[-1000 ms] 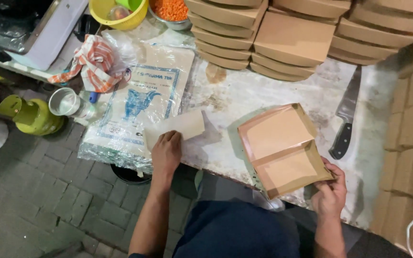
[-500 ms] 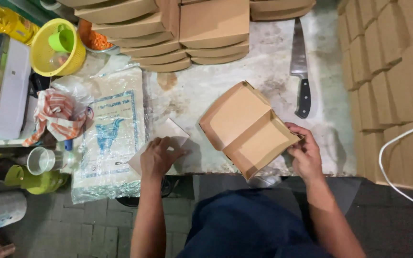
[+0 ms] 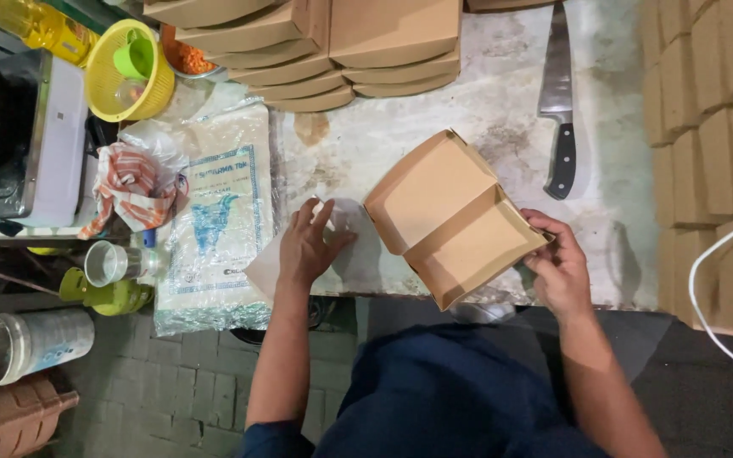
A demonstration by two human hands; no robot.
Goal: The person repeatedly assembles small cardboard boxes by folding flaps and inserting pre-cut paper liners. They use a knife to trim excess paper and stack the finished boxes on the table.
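Observation:
An open brown cardboard box [image 3: 451, 216] lies tilted on the white worn counter [image 3: 485, 93], its lid flipped back to the upper left. My right hand [image 3: 557, 267] grips the box's lower right corner at the counter's front edge. My left hand [image 3: 309, 246] rests flat, fingers spread, on a white paper sheet [image 3: 265, 267] just left of the box. The sheet lies partly on the counter and partly over a plastic pack.
Stacks of flat brown boxes [image 3: 341, 42] fill the back and the right side [image 3: 714, 144]. A black-handled knife [image 3: 560, 102] lies at the right. A clear plastic pack of sheets [image 3: 214, 212], a striped cloth [image 3: 129, 187], a yellow basket [image 3: 125, 72] and a white cable [image 3: 723, 254] are around.
The view has shifted and settled closer. My left hand has slid the white sheet slightly toward the box. My right hand keeps its hold on the box corner.

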